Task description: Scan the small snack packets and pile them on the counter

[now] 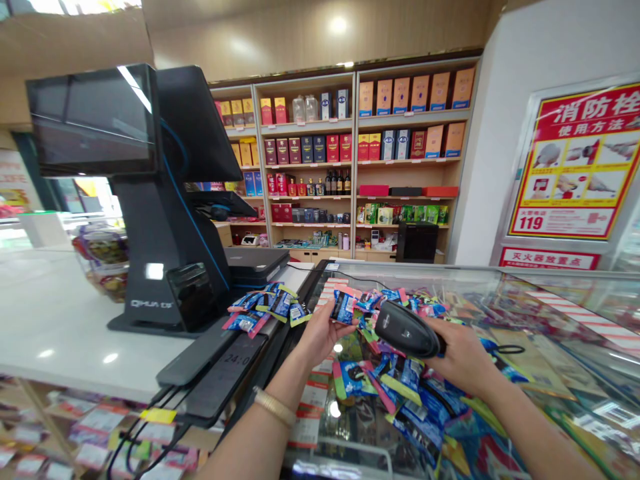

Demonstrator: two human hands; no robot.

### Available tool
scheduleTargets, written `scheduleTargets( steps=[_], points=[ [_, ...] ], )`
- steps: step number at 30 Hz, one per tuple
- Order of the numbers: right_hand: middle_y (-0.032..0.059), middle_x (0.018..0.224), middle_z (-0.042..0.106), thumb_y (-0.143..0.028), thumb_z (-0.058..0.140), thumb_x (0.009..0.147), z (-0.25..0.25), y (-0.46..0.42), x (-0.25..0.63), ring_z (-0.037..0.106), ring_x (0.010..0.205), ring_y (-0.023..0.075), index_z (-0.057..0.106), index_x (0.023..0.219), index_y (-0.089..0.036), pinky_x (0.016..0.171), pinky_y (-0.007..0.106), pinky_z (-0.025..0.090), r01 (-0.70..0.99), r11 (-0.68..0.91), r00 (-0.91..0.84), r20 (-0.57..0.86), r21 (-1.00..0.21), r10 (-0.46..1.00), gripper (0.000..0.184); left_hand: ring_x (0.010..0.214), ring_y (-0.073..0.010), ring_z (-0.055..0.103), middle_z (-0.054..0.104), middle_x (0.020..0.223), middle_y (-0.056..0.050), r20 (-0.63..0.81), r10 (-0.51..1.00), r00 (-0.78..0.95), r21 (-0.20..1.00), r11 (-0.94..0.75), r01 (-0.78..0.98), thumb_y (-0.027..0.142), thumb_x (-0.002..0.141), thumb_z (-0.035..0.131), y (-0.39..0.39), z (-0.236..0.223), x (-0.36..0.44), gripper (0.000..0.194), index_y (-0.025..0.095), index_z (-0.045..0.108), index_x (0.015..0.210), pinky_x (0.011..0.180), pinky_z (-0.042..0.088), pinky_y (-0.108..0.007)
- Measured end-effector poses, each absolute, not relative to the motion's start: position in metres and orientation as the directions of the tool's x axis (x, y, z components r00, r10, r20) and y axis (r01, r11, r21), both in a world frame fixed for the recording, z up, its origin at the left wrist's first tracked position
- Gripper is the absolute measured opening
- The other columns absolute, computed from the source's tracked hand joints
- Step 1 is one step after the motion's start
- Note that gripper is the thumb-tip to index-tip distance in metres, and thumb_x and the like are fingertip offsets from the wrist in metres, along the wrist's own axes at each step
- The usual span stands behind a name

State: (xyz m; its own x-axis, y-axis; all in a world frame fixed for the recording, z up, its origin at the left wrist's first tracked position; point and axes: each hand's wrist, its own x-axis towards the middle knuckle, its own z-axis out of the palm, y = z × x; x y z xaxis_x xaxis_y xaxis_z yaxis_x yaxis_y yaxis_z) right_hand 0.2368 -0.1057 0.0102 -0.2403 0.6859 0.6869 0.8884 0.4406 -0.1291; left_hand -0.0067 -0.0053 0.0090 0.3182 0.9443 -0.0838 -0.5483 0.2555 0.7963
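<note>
My left hand (323, 333) is closed on a small blue and pink snack packet (344, 305), pinched between thumb and fingers. Wrapped round the handle of a black barcode scanner (407, 330) is my right hand (463, 353). The scanner's head faces left, towards the packet, a short distance away. Below and around it, a pile of similar packets (415, 427) in blue, pink and yellow-green covers part of the glass counter (350, 427). A smaller heap of packets (273, 303) lies left of my left hand, by the register.
A black point-of-sale terminal (170, 240) stands on the white counter (60, 333) at left. Phone-like devices (225, 380) with cables lie near its base. Boxes and bottles fill shelves (310, 160) behind. A red and yellow sign (575, 167) hangs at right.
</note>
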Motion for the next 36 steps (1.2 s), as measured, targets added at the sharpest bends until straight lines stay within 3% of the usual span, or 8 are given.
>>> scheduleTargets(
  steps=[4, 11, 16, 26, 28, 31, 33, 36],
  points=[
    [0.0043, 0.091, 0.075, -0.026, 0.056, 0.074, 0.008, -0.104, 0.240, 0.071, 0.078, 0.0204, 0.068, 0.100, -0.024, 0.067, 0.028, 0.053, 0.890, 0.444, -0.242, 0.714, -0.107, 0.657, 0.029, 0.067, -0.0171, 0.072, 0.070, 0.070, -0.010, -0.090, 0.954, 0.285, 0.783, 0.245, -0.571, 0.026, 0.096, 0.048, -0.005, 0.008, -0.006, 0.026, 0.009, 0.065, 0.088, 0.064, 0.062, -0.027],
    [0.0050, 0.089, 0.075, -0.029, 0.056, 0.075, 0.003, -0.101, 0.247, 0.072, 0.077, 0.0215, 0.068, 0.101, -0.024, 0.064, 0.027, 0.055, 0.896, 0.442, -0.263, 0.755, -0.039, 0.601, 0.029, 0.085, -0.0160, 0.073, 0.072, 0.078, -0.008, -0.025, 1.000, 0.000, 0.601, 0.015, -0.799, -0.011, 0.082, 0.051, 0.017, 0.022, -0.028, 0.025, 0.010, 0.060, 0.072, 0.081, 0.059, -0.020],
    [0.0055, 0.090, 0.076, -0.029, 0.057, 0.075, -0.001, -0.099, 0.250, 0.072, 0.076, 0.0221, 0.068, 0.101, -0.023, 0.065, 0.028, 0.055, 0.902, 0.431, -0.253, 0.766, -0.034, 0.591, 0.030, 0.079, -0.0119, 0.072, 0.070, 0.079, -0.006, -0.130, 0.967, -0.221, 0.445, -0.142, -0.884, 0.004, 0.094, 0.045, 0.038, 0.035, -0.062, 0.020, 0.011, 0.061, 0.086, 0.077, 0.059, -0.018],
    [0.0055, 0.087, 0.075, -0.032, 0.056, 0.077, -0.006, -0.095, 0.257, 0.072, 0.076, 0.0216, 0.069, 0.102, -0.021, 0.065, 0.028, 0.055, 0.914, 0.404, -0.221, 0.789, -0.037, 0.573, 0.030, 0.072, -0.0137, 0.072, 0.072, 0.090, -0.014, -0.192, 0.977, -0.095, 0.520, 0.019, -0.854, 0.007, 0.092, 0.049, 0.030, 0.031, -0.059, 0.018, 0.008, 0.058, 0.107, 0.065, 0.059, -0.019],
    [0.0054, 0.087, 0.075, -0.033, 0.057, 0.077, -0.005, -0.095, 0.256, 0.071, 0.075, 0.0216, 0.069, 0.102, -0.021, 0.065, 0.028, 0.055, 0.914, 0.403, -0.215, 0.788, -0.046, 0.578, 0.029, 0.073, -0.0149, 0.071, 0.072, 0.088, -0.012, -0.075, 0.995, -0.071, 0.683, -0.001, -0.731, 0.005, 0.084, 0.061, 0.023, 0.026, -0.050, 0.022, 0.009, 0.060, 0.105, 0.067, 0.057, -0.021],
    [0.0061, 0.088, 0.075, -0.034, 0.057, 0.077, -0.003, -0.096, 0.255, 0.071, 0.075, 0.0216, 0.069, 0.100, -0.020, 0.064, 0.028, 0.055, 0.914, 0.405, -0.221, 0.791, -0.037, 0.571, 0.029, 0.069, -0.0135, 0.067, 0.071, 0.085, -0.006, 0.194, 0.959, 0.205, 0.970, -0.156, -0.185, 0.013, 0.068, 0.078, 0.009, 0.019, -0.039, 0.035, 0.014, 0.065, 0.101, 0.064, 0.052, -0.022],
    [0.0065, 0.088, 0.075, -0.033, 0.056, 0.078, -0.002, -0.096, 0.255, 0.072, 0.076, 0.0215, 0.068, 0.100, -0.020, 0.065, 0.028, 0.056, 0.914, 0.404, -0.226, 0.793, -0.027, 0.566, 0.028, 0.071, -0.0142, 0.063, 0.069, 0.087, -0.004, 0.221, 0.853, 0.474, 0.923, -0.339, 0.180, 0.022, 0.060, 0.083, -0.001, 0.015, -0.033, 0.040, 0.015, 0.068, 0.097, 0.065, 0.050, -0.024],
    [0.0068, 0.088, 0.075, -0.031, 0.056, 0.077, 0.000, -0.096, 0.254, 0.072, 0.077, 0.0218, 0.068, 0.100, -0.020, 0.067, 0.029, 0.056, 0.919, 0.394, -0.219, 0.794, -0.028, 0.567, 0.029, 0.085, -0.0195, 0.061, 0.067, 0.097, -0.004, 0.126, 0.720, 0.682, 0.709, -0.546, 0.445, 0.034, 0.050, 0.087, -0.016, 0.013, -0.028, 0.056, 0.019, 0.068, 0.101, 0.073, 0.048, -0.028]
  ],
)
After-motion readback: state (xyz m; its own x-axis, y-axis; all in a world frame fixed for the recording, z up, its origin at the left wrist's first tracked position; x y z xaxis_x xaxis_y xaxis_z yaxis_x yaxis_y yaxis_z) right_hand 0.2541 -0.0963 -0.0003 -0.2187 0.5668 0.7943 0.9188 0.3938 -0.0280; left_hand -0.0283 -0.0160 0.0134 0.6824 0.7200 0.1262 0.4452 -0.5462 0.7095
